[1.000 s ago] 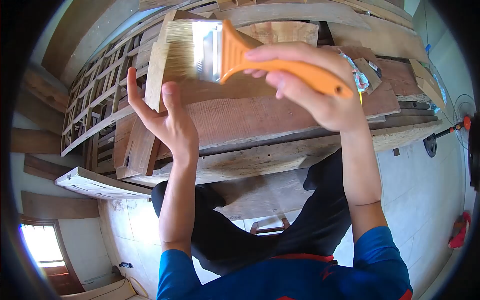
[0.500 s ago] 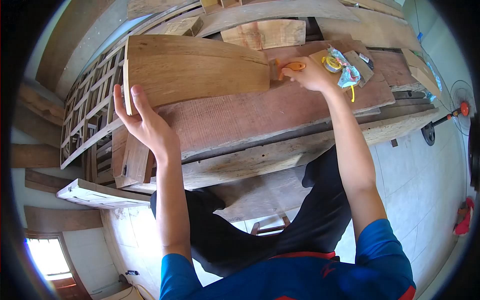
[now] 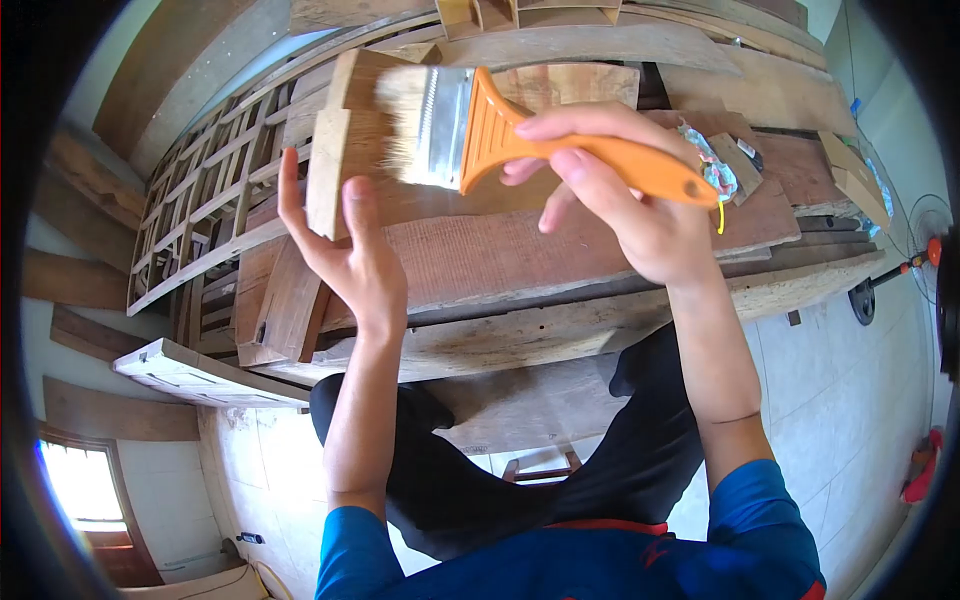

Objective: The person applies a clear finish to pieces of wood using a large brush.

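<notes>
My right hand (image 3: 640, 200) grips a wide paintbrush by its orange handle, raised close to my view. The paintbrush (image 3: 445, 125) points left, with pale bristles and a metal ferrule, and its bristles overlap the wooden board (image 3: 329, 175) in this view. My left hand (image 3: 355, 265) holds the board's left end, the thumb on the near side and a finger on the far side of the pale end face. Much of the board lies behind the brush and my right hand.
Under my hands lies a rough reddish plank (image 3: 480, 250) on a stack of timber. A yellow tape roll's strap and crumpled blue wrapper (image 3: 718, 175) lie at right. A slatted wooden frame (image 3: 200, 220) stands left, a fan (image 3: 925, 250) far right. A pale plank (image 3: 575, 85) lies behind.
My right hand has lifted the paintbrush up toward my view and left, over the board. My left hand has shifted right with the board's end, which now appears turned.
</notes>
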